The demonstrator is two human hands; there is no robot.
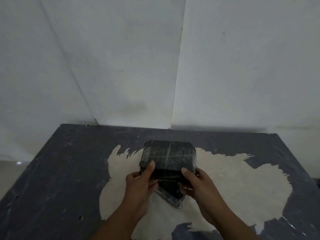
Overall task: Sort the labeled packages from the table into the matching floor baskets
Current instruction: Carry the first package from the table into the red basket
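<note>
At the far left, a pale strip of floor (10,172) shows beyond the left edge of the dark grey, scuffed table top (57,170), whose coating is worn away in a large ragged beige patch (230,181) spreading across its middle toward the right edge and the near edge. The person's left hand (138,182) reaches in from the near edge, its fingers curled around the left near corner of a black rectangular package wrapped in glossy clear tape (168,154); the left thumb (150,168) lies flat on the package's top face while the other fingers wrap beneath and are mostly hidden. The package sits over the middle of the table, roughly halfway between the left and right edges and closer to the far edge than to the near one, tilted so its far end is higher in view; whether any part of it touches the table cannot be told. No label is readable on the faces that show. A lower corner of the wrapping (174,200) juts down between the two wrists. The right hand (197,184) grips the package's right near corner in the same manner, thumb (187,174) pressed on top and fingers closed underneath. Behind the far edge rise plain white wall panels (242,66) with a vertical seam.
</note>
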